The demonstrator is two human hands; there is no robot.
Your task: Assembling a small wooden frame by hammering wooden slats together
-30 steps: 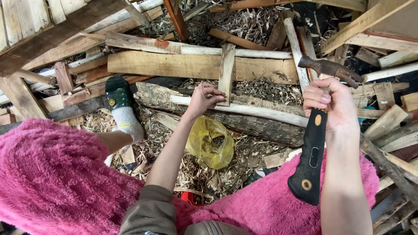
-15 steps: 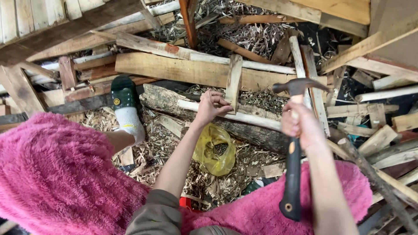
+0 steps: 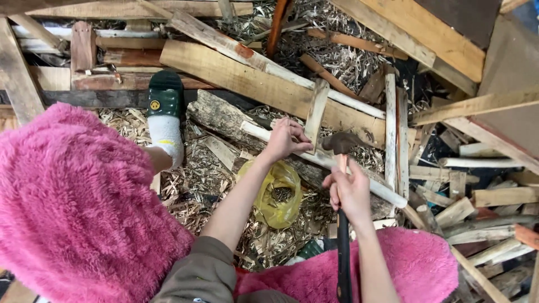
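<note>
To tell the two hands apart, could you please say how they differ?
The left hand pinches something small at the pale stick; the right hand grips the hammer handle. The left reaches farther out than the right. Both are bare.

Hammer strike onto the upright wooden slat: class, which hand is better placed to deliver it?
Right. The right hand grips the hammer, its head beside the slat, while the left hand steadies the slat.

A: Bright or dim?
B: Even, soft daylight, with no glare and only faint shadows under the planks point(image 3: 264, 84).
A: Sharp?
B: Mostly; the hammer point(image 3: 341, 147) head is slightly blurred. Straight boards bow near the edges, and the pink fleece point(image 3: 73, 207) up close looks soft.
</note>
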